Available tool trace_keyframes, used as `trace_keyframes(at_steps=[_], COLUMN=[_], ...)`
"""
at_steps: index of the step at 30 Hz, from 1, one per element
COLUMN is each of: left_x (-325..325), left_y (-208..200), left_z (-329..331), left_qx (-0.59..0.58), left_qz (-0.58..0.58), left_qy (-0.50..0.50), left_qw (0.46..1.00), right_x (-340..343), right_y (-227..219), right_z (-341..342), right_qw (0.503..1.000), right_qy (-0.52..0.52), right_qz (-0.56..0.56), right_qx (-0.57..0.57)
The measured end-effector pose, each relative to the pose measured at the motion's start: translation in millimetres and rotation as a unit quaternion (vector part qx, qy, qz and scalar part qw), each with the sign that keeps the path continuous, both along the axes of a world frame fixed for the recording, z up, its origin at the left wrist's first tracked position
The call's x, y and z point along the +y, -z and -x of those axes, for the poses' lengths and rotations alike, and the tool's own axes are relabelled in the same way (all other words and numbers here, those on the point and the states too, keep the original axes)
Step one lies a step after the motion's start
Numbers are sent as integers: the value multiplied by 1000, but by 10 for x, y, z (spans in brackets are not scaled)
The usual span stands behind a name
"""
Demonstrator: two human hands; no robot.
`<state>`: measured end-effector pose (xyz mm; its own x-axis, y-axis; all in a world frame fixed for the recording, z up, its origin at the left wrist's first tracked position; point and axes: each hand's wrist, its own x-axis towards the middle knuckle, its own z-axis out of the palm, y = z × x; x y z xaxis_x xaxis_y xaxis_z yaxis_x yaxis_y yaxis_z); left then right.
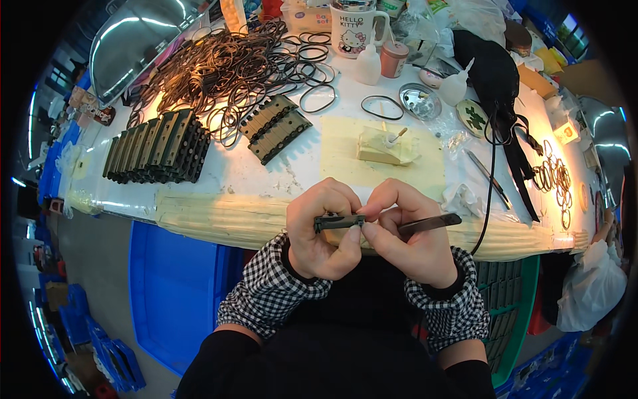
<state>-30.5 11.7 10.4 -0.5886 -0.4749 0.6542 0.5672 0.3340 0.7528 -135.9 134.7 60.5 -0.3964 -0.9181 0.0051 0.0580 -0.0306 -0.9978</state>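
Note:
My left hand [311, 229] is closed around a small dark green, narrow rectangular part [335, 223], held level just off the table's front edge. My right hand [420, 249] meets it at the part's right end, thumb and forefinger pinching there. What lies between those fingertips is too small to make out. Tucked in the right palm is a pair of dark metal tweezers [435, 223], its flat end sticking out to the right. Similar dark green parts stand in a stacked row [156, 149] at the left, and a smaller group [274, 130] lies nearer the middle.
Black rubber rings [206, 70] form a tangled heap at the back left. Beyond my hands sits a wrapped yellowish block [382, 147]. A white mug [355, 33], a metal dish [420, 101] and a black bag [488, 73] stand farther back. A blue bin [173, 292] is below left.

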Motion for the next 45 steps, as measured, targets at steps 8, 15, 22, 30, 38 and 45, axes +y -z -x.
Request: trace_keyframes(at_steps=[8, 15, 22, 30, 38, 45], left_x=[9, -194, -502, -497, -477, -447], left_y=[-22, -15, 52, 105, 169, 88], left_z=[-169, -346, -537, -565, -572, -472], left_qx=[-5, 67, 109, 102, 146, 100], left_qz=[26, -366, -575, -594, -600, -618], left_qy=[-19, 159, 157, 139, 159, 136], left_qw=[999, 915, 795, 786, 770, 768], right_x=[8, -271, -1747, -3402, -4513, -5277], right_y=[128, -553, -536, -96, 428, 812], right_z=[-213, 24, 259, 97, -163, 218], right_qw=[995, 949, 776, 661, 612, 558], right_qy=[-12, -39, -132, -118, -45, -190], right_qz=[68, -19, 61, -28, 117, -122], right_qx=[70, 312, 613, 741, 781, 798])
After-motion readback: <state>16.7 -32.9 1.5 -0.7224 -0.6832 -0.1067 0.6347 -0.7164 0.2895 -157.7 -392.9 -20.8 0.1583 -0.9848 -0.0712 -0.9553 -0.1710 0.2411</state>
